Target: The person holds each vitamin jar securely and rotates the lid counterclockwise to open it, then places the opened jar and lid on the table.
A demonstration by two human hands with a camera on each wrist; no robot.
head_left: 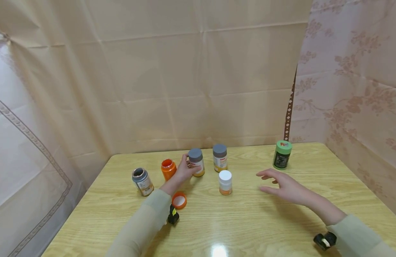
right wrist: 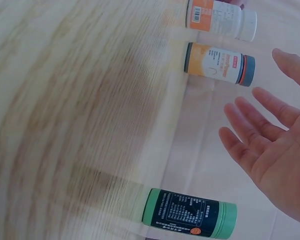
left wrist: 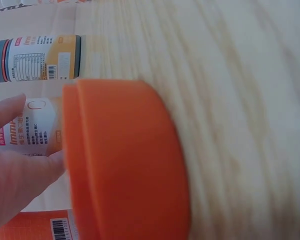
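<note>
My left hand is at a grey-capped supplement bottle, fingers at its far side and thumb across its front. The left wrist view shows the thumb and a finger on either side of its orange-and-white label. The bottle stands upright on the table. Held over the table with fingers spread, my right hand touches nothing. Nearest to it are a green-lidded dark jar behind and a small white-capped bottle to the left. A second grey-capped bottle stands beside the first.
Left of my left hand are an uncapped orange bottle and an uncapped grey bottle. An orange cap lies by my left wrist and looms large in the left wrist view. A beige cloth hangs behind the wooden table.
</note>
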